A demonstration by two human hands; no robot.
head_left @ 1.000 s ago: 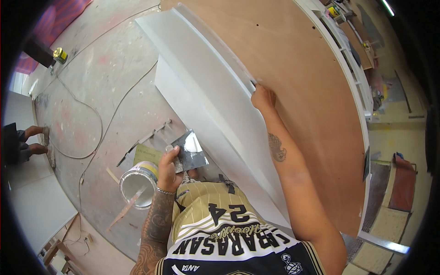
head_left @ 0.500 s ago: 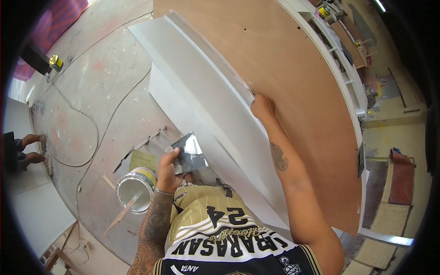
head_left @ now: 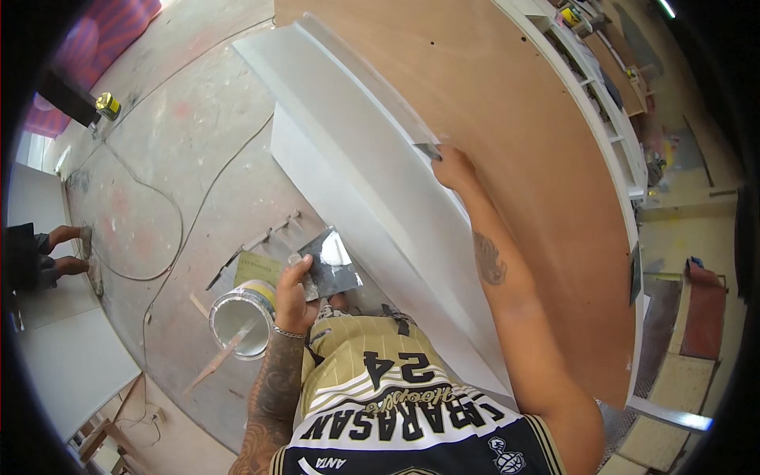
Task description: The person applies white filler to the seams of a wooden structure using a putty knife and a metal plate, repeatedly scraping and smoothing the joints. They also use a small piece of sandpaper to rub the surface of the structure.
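My left hand grips a flat dark putty blade with a patch of white paste on its face. My right arm reaches forward over a long white-grey panel, which stands against a brown board. A small scraper is pinched in my right hand, its blade at the panel's upper edge, where the panel meets the board. The fingers of this hand are partly hidden by their own back.
An open paint bucket with a stick in it stands left of my legs. Beside it lies a sandpaper sheet. A cable crosses the floor. Another person's legs show at left, and a yellow tin stands farther off.
My right hand has shifted slightly forward along the panel's upper edge, and the scraper's blade now shows its flat face. The left hand keeps its hold. The whole view has shifted a little.
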